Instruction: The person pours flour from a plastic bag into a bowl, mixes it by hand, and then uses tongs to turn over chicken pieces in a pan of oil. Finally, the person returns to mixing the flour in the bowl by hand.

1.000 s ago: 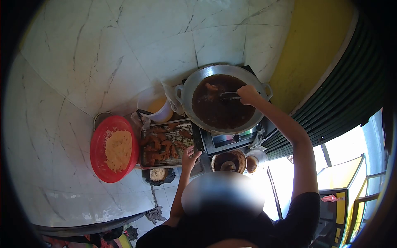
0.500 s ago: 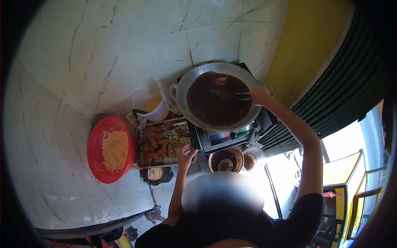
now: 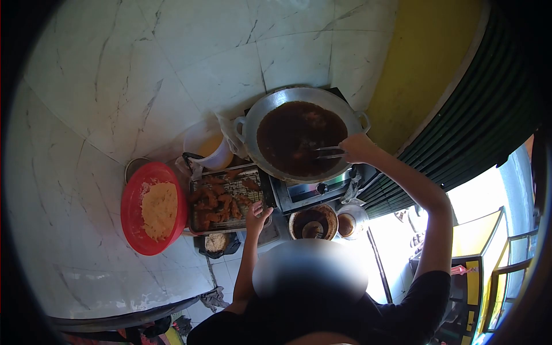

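Metal tongs are gripped in my right hand, over the right part of a large metal wok. Dark brown oil fills much of the wok, with blurry pieces of food in it. My left hand rests at the right edge of a tray, its fingers apart. Browned fried pieces lie on the wire rack in that tray.
A red basin of pale flour stands at the left. Behind the tray is a white bucket. The stove sits under the wok, with a stained pot in front. A black-lined container sits below the tray.
My right hand and the tongs have moved down and slightly left over the oil. My left hand has hardly moved.
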The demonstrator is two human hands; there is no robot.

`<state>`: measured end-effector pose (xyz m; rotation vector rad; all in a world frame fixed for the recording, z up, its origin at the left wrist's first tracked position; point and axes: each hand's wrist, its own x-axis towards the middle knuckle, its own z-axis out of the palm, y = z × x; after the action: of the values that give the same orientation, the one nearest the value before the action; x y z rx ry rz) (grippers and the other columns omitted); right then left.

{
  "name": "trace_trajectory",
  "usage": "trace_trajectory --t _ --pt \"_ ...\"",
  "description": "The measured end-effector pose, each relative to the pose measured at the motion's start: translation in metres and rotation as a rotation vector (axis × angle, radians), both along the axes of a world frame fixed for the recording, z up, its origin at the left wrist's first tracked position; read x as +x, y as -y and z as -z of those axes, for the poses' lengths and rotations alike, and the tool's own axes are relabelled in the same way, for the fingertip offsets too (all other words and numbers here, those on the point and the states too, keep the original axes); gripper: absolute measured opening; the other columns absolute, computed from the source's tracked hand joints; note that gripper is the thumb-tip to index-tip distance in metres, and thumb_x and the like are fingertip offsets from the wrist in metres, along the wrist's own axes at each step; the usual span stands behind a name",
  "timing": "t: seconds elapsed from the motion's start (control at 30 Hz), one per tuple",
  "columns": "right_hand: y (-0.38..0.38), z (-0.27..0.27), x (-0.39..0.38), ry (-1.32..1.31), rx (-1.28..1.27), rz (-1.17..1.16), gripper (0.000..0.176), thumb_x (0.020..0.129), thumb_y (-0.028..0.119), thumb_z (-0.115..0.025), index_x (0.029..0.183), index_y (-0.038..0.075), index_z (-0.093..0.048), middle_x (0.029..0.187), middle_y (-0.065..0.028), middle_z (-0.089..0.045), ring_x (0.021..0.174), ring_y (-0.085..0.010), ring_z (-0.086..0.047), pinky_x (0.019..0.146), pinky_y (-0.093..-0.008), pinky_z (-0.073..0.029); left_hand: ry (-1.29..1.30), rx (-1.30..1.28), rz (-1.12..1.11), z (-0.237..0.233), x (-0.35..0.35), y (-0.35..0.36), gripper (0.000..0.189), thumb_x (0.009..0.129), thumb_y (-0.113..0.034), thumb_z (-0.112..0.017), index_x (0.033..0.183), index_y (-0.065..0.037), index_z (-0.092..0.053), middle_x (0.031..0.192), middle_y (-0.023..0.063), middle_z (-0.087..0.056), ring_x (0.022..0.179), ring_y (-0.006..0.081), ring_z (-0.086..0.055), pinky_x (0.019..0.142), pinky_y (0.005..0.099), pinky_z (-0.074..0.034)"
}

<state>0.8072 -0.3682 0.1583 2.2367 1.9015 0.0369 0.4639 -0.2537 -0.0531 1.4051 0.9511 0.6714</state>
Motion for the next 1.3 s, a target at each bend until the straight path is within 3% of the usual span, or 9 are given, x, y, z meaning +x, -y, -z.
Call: trace_trajectory --t 0.6,1.17,1.3 --pt "-0.092 0.019 0.019 0.070 0.115 0.053 0.015 0.058 0.012 -0.064 0.072 0.006 -0.064 0.071 -0.0111 -0.063 0.072 -0.0266 -0.063 0.063 -0.0370 -0.050 -0.050 -0.019 0.016 -0.004 -0.001 -0.002 0.066 0.065 -0.030 -0.077 0.114 0.003 -0.046 0.114 0.0179 -0.050 0.106 0.0277 -0.049 0.087 0.0359 -0.043" --pt "-0.027 0.012 0.041 0.099 -0.027 0.130 0.018 0.061 0.018 -0.063 0.076 0.009 -0.064 0.070 -0.0109 -0.061 0.072 -0.0285 -0.062 0.064 -0.0397 -0.049 -0.019 -0.022 0.005 -0.006 -0.001 -0.002 0.062 0.064 -0.028 -0.078 0.109 0.002 -0.049 0.109 0.0168 -0.053 0.103 0.0267 -0.051 0.086 0.0359 -0.043" --pt "-0.016 0.006 0.027 0.042 0.006 0.085 0.014 0.059 0.014 -0.063 0.070 0.005 -0.063 0.069 -0.0128 -0.062 0.072 -0.0287 -0.062 0.063 -0.0387 -0.049 -0.039 -0.011 0.019 -0.003 -0.001 -0.003 0.066 0.063 -0.031 -0.078 0.111 0.002 -0.048 0.113 0.0168 -0.051 0.103 0.0258 -0.051 0.087 0.0349 -0.043"
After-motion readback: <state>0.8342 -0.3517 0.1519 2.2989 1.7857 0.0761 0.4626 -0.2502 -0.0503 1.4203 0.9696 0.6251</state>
